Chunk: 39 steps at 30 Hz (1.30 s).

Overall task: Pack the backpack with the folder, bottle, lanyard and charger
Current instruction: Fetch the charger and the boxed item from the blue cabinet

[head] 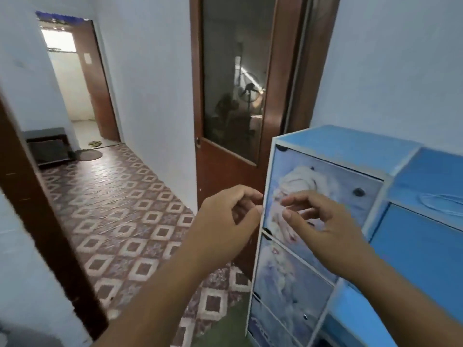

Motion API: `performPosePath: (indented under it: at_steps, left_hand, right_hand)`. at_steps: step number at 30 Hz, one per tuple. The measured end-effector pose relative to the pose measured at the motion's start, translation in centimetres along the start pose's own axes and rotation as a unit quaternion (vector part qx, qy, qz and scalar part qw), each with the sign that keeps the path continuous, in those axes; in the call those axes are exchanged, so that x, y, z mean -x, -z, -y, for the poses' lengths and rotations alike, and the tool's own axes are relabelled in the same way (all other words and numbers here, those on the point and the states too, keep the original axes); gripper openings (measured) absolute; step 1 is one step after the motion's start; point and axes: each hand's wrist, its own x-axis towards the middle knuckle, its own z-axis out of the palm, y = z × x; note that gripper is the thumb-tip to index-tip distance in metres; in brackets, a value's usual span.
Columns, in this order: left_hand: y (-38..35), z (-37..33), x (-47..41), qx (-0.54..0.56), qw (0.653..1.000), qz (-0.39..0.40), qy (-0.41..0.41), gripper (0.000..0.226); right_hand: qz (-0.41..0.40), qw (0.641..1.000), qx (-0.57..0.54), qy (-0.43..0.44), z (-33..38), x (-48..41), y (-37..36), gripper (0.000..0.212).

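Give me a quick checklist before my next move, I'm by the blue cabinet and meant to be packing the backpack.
1. Left hand free: ok, fingers curled, holding nothing.
2. Right hand free: ok, open and empty.
3. Backpack in view: not ok, not visible.
4. Folder, bottle, lanyard, charger located: not ok, none visible.
5. Blue cabinet drawers shut: ok for the ones showing; contents cannot tell.
6. Tiled floor path into the hall clear: ok.

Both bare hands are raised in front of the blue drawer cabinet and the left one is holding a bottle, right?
Not quite. The head view shows the left hand holding nothing; its fingers are loosely curled and no bottle is in view. The rest stands: both bare hands, the right hand included, are raised in front of the blue drawer cabinet.
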Motion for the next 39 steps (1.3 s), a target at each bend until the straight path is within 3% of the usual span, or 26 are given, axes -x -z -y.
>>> performPosePath:
  at_steps: [10, 21, 25, 30, 35, 39]
  left_hand:
    - [-17.8, -10.3, -2.0, 0.084, 0.977, 0.174, -0.086, 0.017]
    - [-34.8, -18.6, -2.8, 0.109, 0.961, 0.227, -0.117, 0.018]
    - [-38.9, -19.1, -4.8, 0.084, 0.949, 0.265, -0.148, 0.020]
    - [-45.2, -18.3, -10.5, 0.039, 0.943, 0.283, -0.171, 0.045]
    - [-52.2, -17.6, -16.8, -0.037, 0.927, 0.309, -0.209, 0.076]
    - [-56.7, -17.2, -18.9, -0.087, 0.897, 0.356, -0.246, 0.094]
  right_hand:
    - [-0.150, 0.981, 0.035, -0.115, -5.9, 10.9, 17.3, 0.010]
    - [-0.196, 0.945, 0.133, -0.226, -14.1, 22.5, 33.9, 0.011]
    - [-0.187, 0.935, 0.176, -0.245, -17.2, 22.9, 37.5, 0.011]
    - [-0.157, 0.913, 0.260, -0.272, -21.3, 21.6, 41.6, 0.028]
    - [-0.102, 0.866, 0.371, -0.320, -23.9, 19.7, 45.7, 0.051]
    - [-0.033, 0.805, 0.456, -0.379, -26.4, 18.2, 48.3, 0.070]
